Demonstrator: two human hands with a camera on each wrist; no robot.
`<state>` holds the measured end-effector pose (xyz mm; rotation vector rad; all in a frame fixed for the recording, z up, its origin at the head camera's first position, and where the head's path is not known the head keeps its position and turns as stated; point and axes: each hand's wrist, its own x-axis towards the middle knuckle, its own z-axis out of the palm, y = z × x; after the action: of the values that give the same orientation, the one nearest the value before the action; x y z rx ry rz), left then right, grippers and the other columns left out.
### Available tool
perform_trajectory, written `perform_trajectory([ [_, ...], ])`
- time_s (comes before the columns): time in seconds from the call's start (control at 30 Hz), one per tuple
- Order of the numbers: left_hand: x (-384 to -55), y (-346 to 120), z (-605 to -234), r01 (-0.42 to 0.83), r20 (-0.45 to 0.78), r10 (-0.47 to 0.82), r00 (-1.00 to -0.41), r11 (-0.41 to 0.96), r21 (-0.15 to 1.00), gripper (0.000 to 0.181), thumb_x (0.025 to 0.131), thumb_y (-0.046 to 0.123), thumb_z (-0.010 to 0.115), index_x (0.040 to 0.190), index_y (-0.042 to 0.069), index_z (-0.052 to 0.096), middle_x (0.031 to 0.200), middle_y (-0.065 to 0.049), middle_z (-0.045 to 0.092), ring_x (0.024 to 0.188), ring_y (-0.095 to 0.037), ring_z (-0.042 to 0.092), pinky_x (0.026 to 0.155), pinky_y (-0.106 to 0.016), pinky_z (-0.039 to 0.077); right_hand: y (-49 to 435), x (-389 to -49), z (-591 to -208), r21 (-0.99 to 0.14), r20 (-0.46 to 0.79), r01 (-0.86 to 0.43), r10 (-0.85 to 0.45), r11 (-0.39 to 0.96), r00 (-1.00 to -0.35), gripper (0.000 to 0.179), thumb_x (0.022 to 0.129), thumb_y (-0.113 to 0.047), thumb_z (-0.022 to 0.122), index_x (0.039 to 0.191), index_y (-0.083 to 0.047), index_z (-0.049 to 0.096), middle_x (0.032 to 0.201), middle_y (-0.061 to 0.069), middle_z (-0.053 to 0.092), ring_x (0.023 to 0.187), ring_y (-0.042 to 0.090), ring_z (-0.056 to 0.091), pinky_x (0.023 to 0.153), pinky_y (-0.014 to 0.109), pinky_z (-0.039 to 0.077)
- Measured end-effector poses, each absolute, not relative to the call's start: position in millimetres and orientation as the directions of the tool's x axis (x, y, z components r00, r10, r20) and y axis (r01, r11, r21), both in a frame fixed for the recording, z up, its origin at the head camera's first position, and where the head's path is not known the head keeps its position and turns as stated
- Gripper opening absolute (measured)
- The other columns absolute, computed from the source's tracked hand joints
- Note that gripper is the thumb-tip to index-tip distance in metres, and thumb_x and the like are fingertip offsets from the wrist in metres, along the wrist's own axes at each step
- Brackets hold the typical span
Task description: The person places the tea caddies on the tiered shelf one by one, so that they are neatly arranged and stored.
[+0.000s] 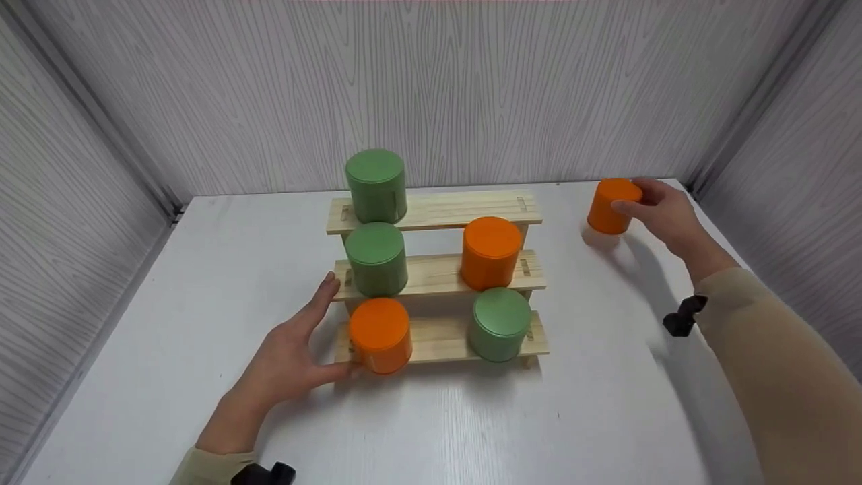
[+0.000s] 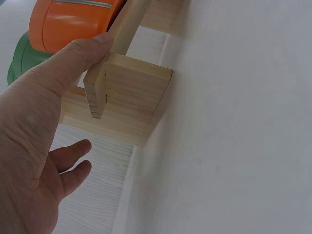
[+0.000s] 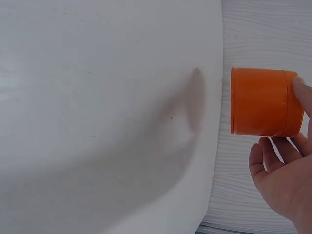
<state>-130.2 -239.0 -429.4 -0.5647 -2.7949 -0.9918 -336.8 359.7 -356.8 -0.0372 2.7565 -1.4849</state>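
A wooden three-step rack (image 1: 434, 273) stands in the middle of the table. My left hand (image 1: 286, 357) is at its left end; the thumb touches the bottom step beside an orange canister (image 1: 380, 337), and a fingertip is by the middle step. In the left wrist view, two other fingers (image 2: 73, 168) hang free. My right hand (image 1: 667, 209) grips another orange canister (image 1: 609, 209) by its upper part, at the back right. The right wrist view shows this canister (image 3: 261, 102) raised off the table, apart from its shadow.
Green canisters stand on the top left (image 1: 376, 188), middle left (image 1: 377, 263) and bottom right (image 1: 500, 327) of the rack. An orange canister (image 1: 490, 256) is at the middle step's right. Grained panels (image 1: 431, 94) border the white table (image 1: 458, 431) at the back and sides.
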Motion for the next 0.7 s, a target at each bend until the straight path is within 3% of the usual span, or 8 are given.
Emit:
perform_trajectory([
  [0.27, -131, -239, -430, 0.361, 0.213, 0.292, -0.932, 0.709, 0.606, 0.131, 0.076, 0.039, 0.099, 0.171, 0.04, 0.009, 0.174, 0.011, 0.023, 0.156, -0.025, 0.036, 0.123, -0.055, 0.036, 355, -327, -329, -0.833, 0.026, -0.041, -0.035, 0.552, -0.999, 0.092, 0.099, -0.048, 0.074, 0.169, -0.009, 0.029, 0.163, 0.018, 0.044, 0.145, 0.032, 0.044, 0.124, 0.054, 0.034],
  [0.53, -131, -238, -430, 0.363, 0.216, 0.293, -0.932, 0.707, 0.608, 0.131, 0.074, 0.051, 0.097, 0.171, 0.04, 0.01, 0.175, 0.012, 0.02, 0.157, -0.024, 0.034, 0.124, -0.054, 0.035, 344, -318, -305, -0.838, 0.067, -0.085, -0.054, 0.538, -0.996, 0.088, 0.097, -0.047, 0.077, 0.167, -0.014, 0.035, 0.162, 0.012, 0.048, 0.143, 0.028, 0.046, 0.125, 0.053, 0.034],
  [0.7, -131, -239, -429, 0.374, 0.225, 0.299, -0.927, 0.708, 0.599, 0.131, 0.075, 0.044, 0.098, 0.172, 0.038, 0.01, 0.176, 0.011, 0.018, 0.157, -0.025, 0.033, 0.124, -0.053, 0.034, 334, -311, -291, -0.837, 0.107, -0.135, -0.084, 0.53, -0.991, 0.082, 0.098, -0.045, 0.076, 0.165, -0.016, 0.04, 0.158, 0.01, 0.051, 0.138, 0.024, 0.049, 0.124, 0.051, 0.036],
])
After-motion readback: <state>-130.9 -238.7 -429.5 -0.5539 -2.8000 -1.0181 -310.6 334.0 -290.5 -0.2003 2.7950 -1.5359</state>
